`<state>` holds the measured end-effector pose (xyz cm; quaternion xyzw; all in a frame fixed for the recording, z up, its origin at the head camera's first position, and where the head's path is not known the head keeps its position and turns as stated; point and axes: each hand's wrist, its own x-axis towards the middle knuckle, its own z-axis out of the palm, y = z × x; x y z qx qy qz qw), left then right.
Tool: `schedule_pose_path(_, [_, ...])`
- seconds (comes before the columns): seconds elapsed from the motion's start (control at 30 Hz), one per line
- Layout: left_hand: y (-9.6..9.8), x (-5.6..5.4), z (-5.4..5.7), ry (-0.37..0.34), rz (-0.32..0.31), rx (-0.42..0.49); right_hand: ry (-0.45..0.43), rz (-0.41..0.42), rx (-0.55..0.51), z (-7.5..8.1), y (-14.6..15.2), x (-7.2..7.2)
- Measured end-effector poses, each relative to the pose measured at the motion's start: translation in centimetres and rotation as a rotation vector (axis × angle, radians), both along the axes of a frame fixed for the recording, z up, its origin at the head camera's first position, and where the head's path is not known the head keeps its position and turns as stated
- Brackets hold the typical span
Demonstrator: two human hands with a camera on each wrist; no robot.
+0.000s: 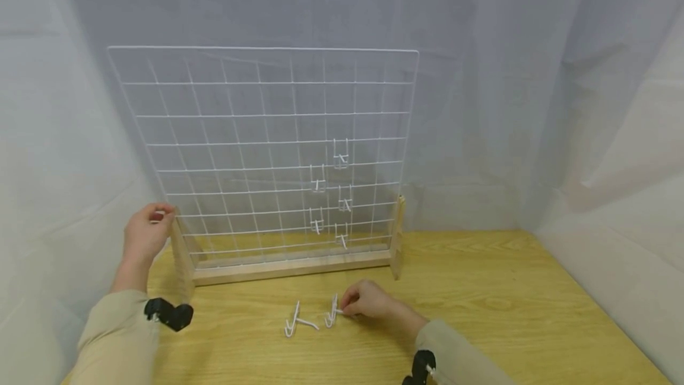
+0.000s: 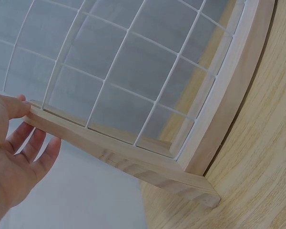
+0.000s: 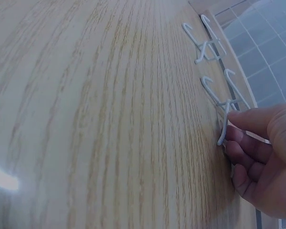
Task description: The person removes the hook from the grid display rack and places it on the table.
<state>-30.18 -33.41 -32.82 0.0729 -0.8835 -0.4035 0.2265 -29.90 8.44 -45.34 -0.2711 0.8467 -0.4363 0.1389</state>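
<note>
A white wire grid panel [image 1: 262, 48] stands upright in a wooden stand [image 1: 294, 267]. My left hand [image 1: 144, 233] grips the top of the stand's left post [image 2: 62, 125], with the thumb on one side and the fingers on the other. Low on the table at the front, my right hand [image 1: 369, 300] pinches the prong of a white wire hook [image 3: 225, 121] between thumb and fingers. A second white wire hook [image 1: 295, 321] lies on the wood just left of it. Several similar hooks [image 1: 317, 185] hang on the right half of the grid.
The wood-grain table [image 1: 481, 308] extends to the right of the stand, whose right post [image 1: 398, 230] rises beside the grid. Pale sheeting [image 1: 497, 106] encloses the back and both sides. Dark wrist cameras [image 1: 168, 314] sit on both sleeves.
</note>
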Motion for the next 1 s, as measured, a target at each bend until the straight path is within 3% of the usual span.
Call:
schedule_pose_path(0.3, [0.3, 0.3, 0.1, 0.021, -0.013, -0.028, -0.024, -0.015, -0.030, -0.2, 0.2, 0.0])
schedule_pose_path(0.4, [0.3, 0.4, 0.1, 0.029, -0.013, -0.029, 0.010, -0.028, -0.031, -0.2, 0.4, -0.1])
schedule_pose_path(0.67, [0.2, 0.3, 0.2, 0.034, -0.004, -0.026, -0.022, -0.053, -0.084, 0.8, 1.1, -0.6])
schedule_pose_path(0.83, [0.2, 0.2, 0.2, 0.026, 0.003, -0.019, 0.094, -0.053, -0.029, 1.5, 1.4, -0.8])
schedule_pose_path(1.0, [0.2, 0.2, 0.1, 0.017, 0.004, -0.011, 0.126, -0.065, -0.025, 2.1, 1.7, -1.0])
